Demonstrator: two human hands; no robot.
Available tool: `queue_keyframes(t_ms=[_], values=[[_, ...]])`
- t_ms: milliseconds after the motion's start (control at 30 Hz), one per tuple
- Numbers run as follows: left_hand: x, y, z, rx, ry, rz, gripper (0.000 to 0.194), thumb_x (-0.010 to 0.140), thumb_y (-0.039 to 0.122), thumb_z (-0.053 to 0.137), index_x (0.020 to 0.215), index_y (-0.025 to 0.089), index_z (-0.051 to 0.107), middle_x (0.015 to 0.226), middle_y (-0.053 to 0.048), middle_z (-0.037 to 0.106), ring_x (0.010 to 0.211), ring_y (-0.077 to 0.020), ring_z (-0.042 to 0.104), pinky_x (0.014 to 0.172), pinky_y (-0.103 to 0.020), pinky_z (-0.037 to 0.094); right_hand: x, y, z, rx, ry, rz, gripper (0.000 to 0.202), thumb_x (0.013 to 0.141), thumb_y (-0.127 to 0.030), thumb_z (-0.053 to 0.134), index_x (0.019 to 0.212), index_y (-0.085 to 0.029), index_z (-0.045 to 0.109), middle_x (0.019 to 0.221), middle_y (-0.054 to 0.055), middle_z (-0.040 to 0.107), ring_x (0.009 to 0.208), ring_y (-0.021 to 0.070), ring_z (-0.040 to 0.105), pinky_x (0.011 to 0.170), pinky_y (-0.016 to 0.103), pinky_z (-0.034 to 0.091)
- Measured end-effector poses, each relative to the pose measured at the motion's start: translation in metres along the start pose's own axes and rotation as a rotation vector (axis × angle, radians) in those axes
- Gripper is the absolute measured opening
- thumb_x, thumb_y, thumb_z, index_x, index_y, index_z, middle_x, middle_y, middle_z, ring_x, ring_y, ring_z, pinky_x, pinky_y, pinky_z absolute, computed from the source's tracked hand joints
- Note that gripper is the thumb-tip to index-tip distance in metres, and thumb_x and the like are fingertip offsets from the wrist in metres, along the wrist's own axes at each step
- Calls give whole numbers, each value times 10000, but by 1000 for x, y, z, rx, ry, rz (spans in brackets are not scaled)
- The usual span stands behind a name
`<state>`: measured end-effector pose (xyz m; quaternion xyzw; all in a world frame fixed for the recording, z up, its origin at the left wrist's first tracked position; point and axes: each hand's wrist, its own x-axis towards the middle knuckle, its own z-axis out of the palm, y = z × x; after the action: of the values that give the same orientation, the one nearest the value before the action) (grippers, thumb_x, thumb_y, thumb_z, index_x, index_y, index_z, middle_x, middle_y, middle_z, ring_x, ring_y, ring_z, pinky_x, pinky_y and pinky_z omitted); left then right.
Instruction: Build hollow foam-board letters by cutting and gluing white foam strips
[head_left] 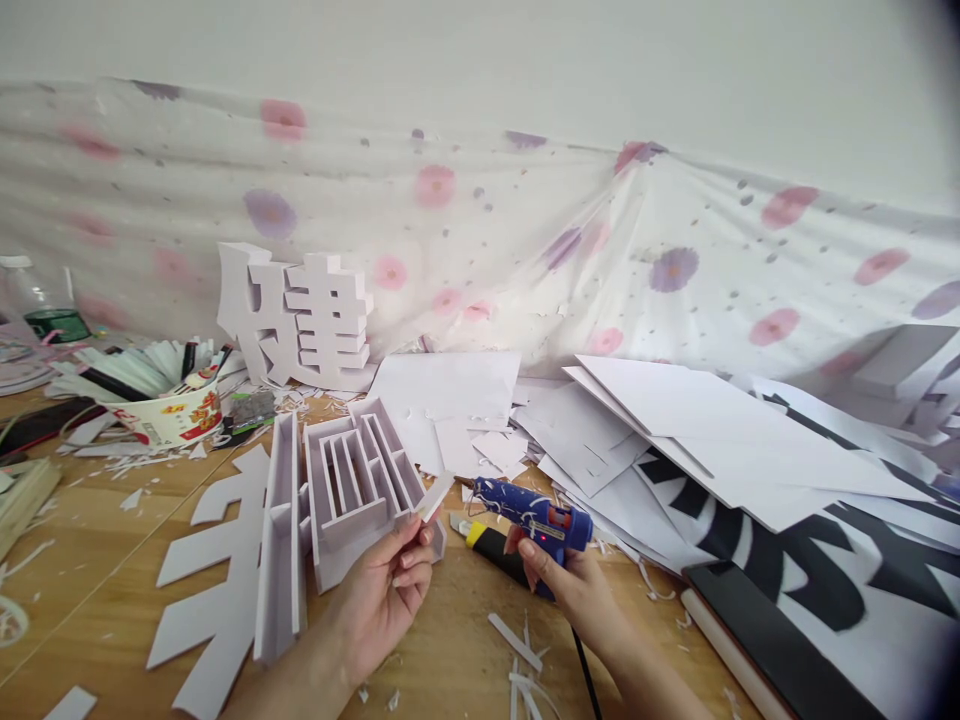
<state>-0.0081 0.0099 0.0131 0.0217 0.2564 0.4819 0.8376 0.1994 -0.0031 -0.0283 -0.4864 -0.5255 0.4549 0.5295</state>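
Pinched in the fingers of my left hand (394, 585) is a small white foam board strip (436, 496). My right hand (574, 590) grips a blue glue gun (529, 512) with a small red light showing; its nozzle points left, close to the strip's end. Beneath the gun lies a yellow and black utility knife (487, 550) on the table. Left of my left hand stands a white foam board character (352, 520) made of upright walls with open channels. Beside it a flat white cut-out (225, 590) lies on the wood.
A finished white 3D character (296, 315) stands against the flowered plastic sheet (450, 230). A paper bowl (169, 415) full of strips and pens is at the left. White boards (727, 430) and black-printed sheets (787, 570) pile up at the right. Scraps (516, 640) litter the wooden table.
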Motion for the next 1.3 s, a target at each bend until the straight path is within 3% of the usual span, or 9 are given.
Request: queue_keyframes(t_ms=[167,500,933,1300], values=[[2,1,-1,-25,36,25,191,907,56,386,788,50,535,688,-29,472,458,7,393,346,-60,340,-1,-4,2,-25,12,-36,439,695,-576,649,905,-194,606,694,12,563,509,96,406,473,239,369],[3,-1,1,-19,60,26,209,909,55,377,760,55,524,678,-20,459,456,9,384,339,-59,327,0,1,-2,-81,18,-4,455,703,-605,619,835,-172,574,602,-26,477,490,87,402,459,219,351],[3,0,1,-20,89,20,206,896,43,393,763,32,549,662,-27,467,447,4,380,325,-62,320,0,-6,3,-172,-7,-88,462,715,-645,565,809,-195,616,488,-43,413,449,100,368,436,221,374],[2,0,1,-28,102,41,184,882,40,421,763,17,561,647,-34,479,435,3,384,323,-68,319,-6,-14,3,-245,-100,-101,433,752,-593,564,835,-175,641,575,-15,514,539,119,461,542,232,449]])
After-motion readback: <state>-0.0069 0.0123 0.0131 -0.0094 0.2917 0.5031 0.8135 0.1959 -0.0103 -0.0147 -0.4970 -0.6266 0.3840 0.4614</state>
